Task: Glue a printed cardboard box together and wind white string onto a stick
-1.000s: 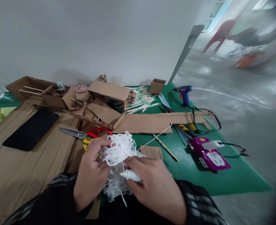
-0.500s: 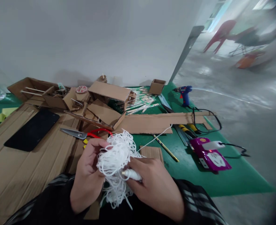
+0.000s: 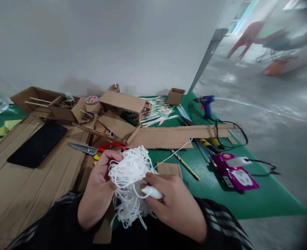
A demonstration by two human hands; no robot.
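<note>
A loose tangle of white string point(image 3: 131, 166) fills the space between my hands and hangs down below them. My left hand point(image 3: 97, 192) is closed on the left side of this tangle, thumb and fingers curled around it. In my right hand point(image 3: 178, 205) is a short stick wound with white string point(image 3: 153, 192), its pale tip pointing left. One strand loops from the tangle toward this wound stick. Another string end trails up right over a cardboard strip point(image 3: 164, 137). Red-handled scissors point(image 3: 91, 148) lie just beyond my left hand.
A black tablet-like slab point(image 3: 37, 144) rests on cardboard at left. Cardboard boxes point(image 3: 123, 100) and thin sticks point(image 3: 158, 111) stand along the wall. At right are a blue glue gun point(image 3: 207, 104), a pencil point(image 3: 186, 165) and a purple power strip point(image 3: 234, 173) with cords.
My right hand has shifted slightly right with the wound stick, drawing a little away from the tangle. My left hand keeps its hold on the string.
</note>
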